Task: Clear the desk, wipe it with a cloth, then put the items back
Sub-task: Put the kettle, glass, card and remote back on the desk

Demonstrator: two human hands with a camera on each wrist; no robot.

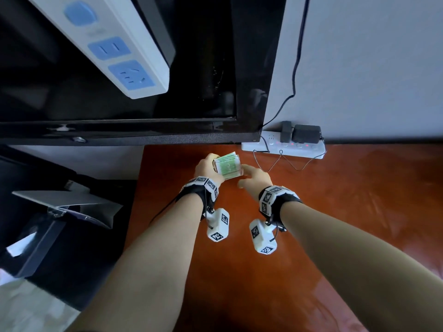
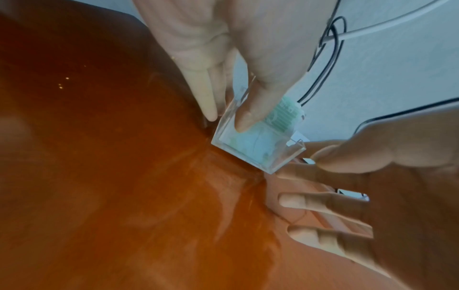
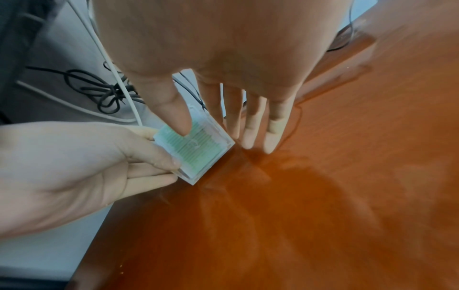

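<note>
A small clear box with green paper notes inside stands at the far left corner of the brown desk, tilted a little, with its lower edge touching the wood. The left hand holds the box from the left side: the thumb presses on the front face and the other fingers lie behind it, so the box is pinched between them. The right hand is just beside the box on the right. Its thumb touches the green front face, and its other fingers are straight and a little spread, pointing down to the desk close to the right edge of the box.

Behind the hands, a white power strip lies on the far edge of the desk at the wall, with two black plugs in it and thin black cables running around. A large dark screen hangs above the far left part.
</note>
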